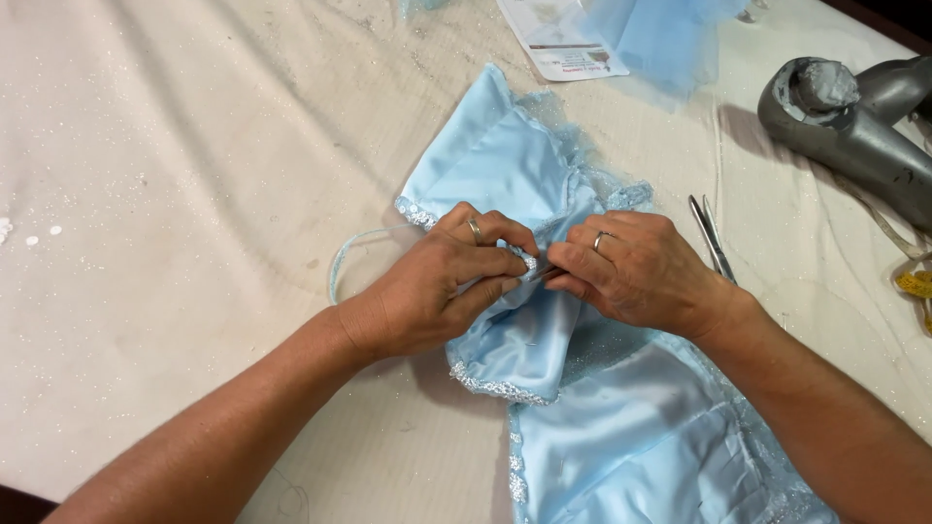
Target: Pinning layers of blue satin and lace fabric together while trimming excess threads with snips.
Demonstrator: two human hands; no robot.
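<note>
Pinching the light-blue garment [524, 320], lying diagonally toward upper left, are both hands [437, 286].

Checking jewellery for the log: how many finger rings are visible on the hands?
2: one ring on the left hand, one ring on the right hand, both pinching the blue garment. Curled fingers could hide more.

- You get bright, even light from above; soft shadows fall beneath your forearms.
- Focus stays sharp centrally, with slight softness toward the far corners.
- No harsh glare.
</note>
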